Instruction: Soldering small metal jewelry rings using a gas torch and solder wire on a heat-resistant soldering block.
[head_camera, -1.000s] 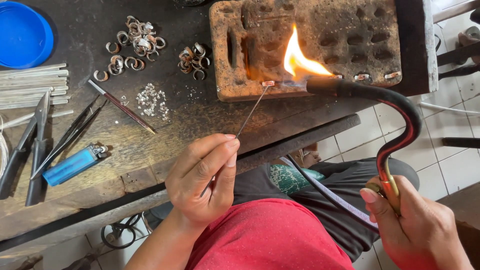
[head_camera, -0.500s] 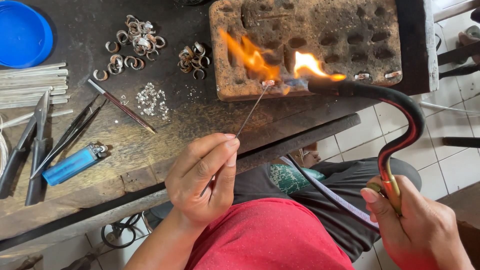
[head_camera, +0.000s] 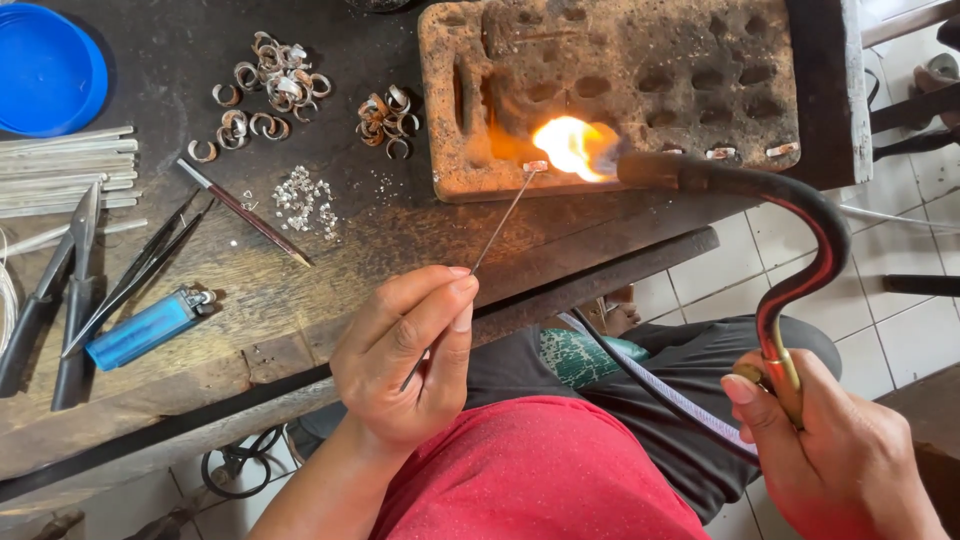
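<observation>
Gripping the brass handle of a curved torch (head_camera: 800, 250), the right hand (head_camera: 840, 465) sits nearest, fingers wrapped fully round it. The left hand (head_camera: 405, 355) pinches a thin wire rod (head_camera: 500, 222) between thumb and fingers. The rod's tip meets a small metal piece (head_camera: 536, 166) on the near edge of the pitted block (head_camera: 610, 90), flame (head_camera: 570, 146) just right of it. Farther left on the desk (head_camera: 330, 280) lie a blue lighter (head_camera: 140, 330), tweezers (head_camera: 140, 268) and metal rings (head_camera: 270, 85)
</observation>
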